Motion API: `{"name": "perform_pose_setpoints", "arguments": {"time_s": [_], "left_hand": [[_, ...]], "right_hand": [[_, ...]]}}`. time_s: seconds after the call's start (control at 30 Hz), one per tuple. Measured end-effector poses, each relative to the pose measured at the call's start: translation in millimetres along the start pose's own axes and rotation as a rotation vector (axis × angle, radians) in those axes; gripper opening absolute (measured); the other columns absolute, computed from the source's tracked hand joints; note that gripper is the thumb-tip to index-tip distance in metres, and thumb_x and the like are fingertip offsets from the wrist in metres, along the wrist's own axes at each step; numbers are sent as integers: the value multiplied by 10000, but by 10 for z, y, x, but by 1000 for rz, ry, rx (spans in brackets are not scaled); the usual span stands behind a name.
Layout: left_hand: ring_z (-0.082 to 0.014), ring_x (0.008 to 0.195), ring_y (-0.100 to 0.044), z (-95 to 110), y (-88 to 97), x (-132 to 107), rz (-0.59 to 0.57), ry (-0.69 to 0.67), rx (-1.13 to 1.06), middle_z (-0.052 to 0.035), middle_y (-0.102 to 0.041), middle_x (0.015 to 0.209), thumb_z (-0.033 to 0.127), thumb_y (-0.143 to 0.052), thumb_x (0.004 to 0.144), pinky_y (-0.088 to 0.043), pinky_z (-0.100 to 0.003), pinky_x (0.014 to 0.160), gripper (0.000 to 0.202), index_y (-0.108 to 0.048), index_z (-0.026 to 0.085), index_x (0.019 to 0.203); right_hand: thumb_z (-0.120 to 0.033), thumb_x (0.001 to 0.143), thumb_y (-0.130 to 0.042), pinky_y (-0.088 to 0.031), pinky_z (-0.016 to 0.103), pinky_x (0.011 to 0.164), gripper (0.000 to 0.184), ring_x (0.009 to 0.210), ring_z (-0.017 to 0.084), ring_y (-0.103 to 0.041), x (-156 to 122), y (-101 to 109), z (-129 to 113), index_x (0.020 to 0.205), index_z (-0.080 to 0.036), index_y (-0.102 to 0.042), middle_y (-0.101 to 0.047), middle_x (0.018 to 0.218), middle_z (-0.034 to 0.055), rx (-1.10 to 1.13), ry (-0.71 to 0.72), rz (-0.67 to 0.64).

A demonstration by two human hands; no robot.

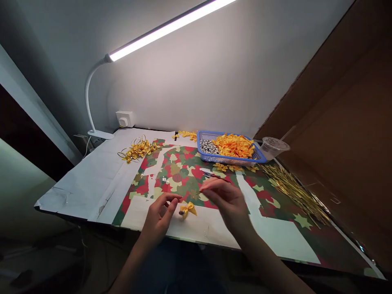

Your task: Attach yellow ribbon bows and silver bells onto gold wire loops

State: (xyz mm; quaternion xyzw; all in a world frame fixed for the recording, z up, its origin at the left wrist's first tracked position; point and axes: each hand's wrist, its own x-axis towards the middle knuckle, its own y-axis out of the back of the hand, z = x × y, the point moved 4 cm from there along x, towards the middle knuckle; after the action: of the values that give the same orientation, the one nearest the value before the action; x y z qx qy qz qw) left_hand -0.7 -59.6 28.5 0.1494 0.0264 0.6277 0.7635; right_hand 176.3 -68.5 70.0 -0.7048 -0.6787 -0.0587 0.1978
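Note:
My left hand [158,218] is raised at the near edge of the mat, its fingertips curled just left of a small yellow ribbon bow [188,209]. A tiny metal bell [181,212] sits at the bow's left end. My right hand [225,200] is blurred by motion, its fingers pointing left towards the bow, a little above it. Whether either hand grips the bow or a thin strand cannot be told. Small pliers [212,175] with metal jaws lie on the patterned paper just beyond my right fingertips.
A blue plastic basket [229,161] holds silver bells and orange-yellow bows. Gold ribbon [137,149] lies at the left, gold twist ties [294,192] at the right. A plastic cup [272,148], a white desk lamp [90,98] and a cardboard panel [324,122] surround the paper-covered table [82,183].

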Motion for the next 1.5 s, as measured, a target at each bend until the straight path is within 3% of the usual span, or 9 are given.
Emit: {"name": "perform_pose_setpoints", "arguments": {"time_s": [0.17,0.43,0.57,0.67,0.87,1.07,1.23,1.4,1.5], "left_hand": [[-235,915,-594,-18,-60,-18,-97,-89,271,-62,-661,952,306,-523,829,-463,-360,821,187,-642,235,954],[-248,941,-600,59,-265,-110,-220,-105,381,-77,-655,1020,335,-470,874,-444,-405,865,223,-609,235,1016],[-233,930,-606,136,-404,-169,-278,-106,257,-84,-640,1061,373,-573,816,-477,-382,859,416,-527,232,1205],[-189,795,-640,124,-498,-175,-308,-66,92,-84,-648,1110,337,-599,800,-528,-331,757,452,-515,239,1234],[-188,771,-666,62,-530,-172,-293,94,-203,-98,-698,1031,333,-574,823,-540,-310,681,316,-611,212,1112],[-152,700,-635,72,-474,-189,-328,238,-421,-80,-695,920,326,-704,725,-507,-226,555,325,-623,164,995],[-118,612,-582,54,-426,-151,-288,257,-420,-62,-686,821,335,-706,728,-464,-183,459,264,-629,147,896],[-143,564,-612,82,-350,-102,-218,244,-413,-83,-712,743,389,-716,697,-468,-209,428,286,-656,127,796],[-172,589,-656,106,-291,-67,-231,235,-453,-116,-736,801,395,-711,700,-508,-238,461,290,-651,129,799]], "right_hand": [[-335,690,-752,-447,256,549,119,642,133,-543,-92,265,-279,666,-252,-670,-615,659,-4,25,134,287],[-377,624,-786,-430,250,512,191,575,110,-519,-86,248,-285,645,-236,-659,-629,686,0,89,63,356],[-370,617,-789,-424,248,525,190,577,105,-513,-78,237,-258,654,-239,-657,-631,692,-8,137,37,357],[-373,636,-774,-423,254,534,189,588,110,-515,-56,232,-249,675,-234,-651,-629,697,-6,141,18,351],[-360,632,-782,-433,234,536,186,588,97,-515,-8,217,-301,674,-231,-654,-624,694,-14,204,41,359],[-315,623,-797,-431,187,505,158,565,66,-504,56,306,-355,684,-229,-680,-609,676,-35,282,91,428],[-310,590,-818,-427,163,496,187,589,58,-523,49,457,-355,676,-212,-684,-606,662,-45,306,138,515],[-316,614,-809,-465,163,547,167,637,63,-569,-75,600,-362,693,-232,-687,-618,672,-56,307,174,528],[-294,612,-814,-473,147,546,163,657,58,-590,-158,674,-368,690,-227,-688,-623,675,-62,321,177,566]]}}
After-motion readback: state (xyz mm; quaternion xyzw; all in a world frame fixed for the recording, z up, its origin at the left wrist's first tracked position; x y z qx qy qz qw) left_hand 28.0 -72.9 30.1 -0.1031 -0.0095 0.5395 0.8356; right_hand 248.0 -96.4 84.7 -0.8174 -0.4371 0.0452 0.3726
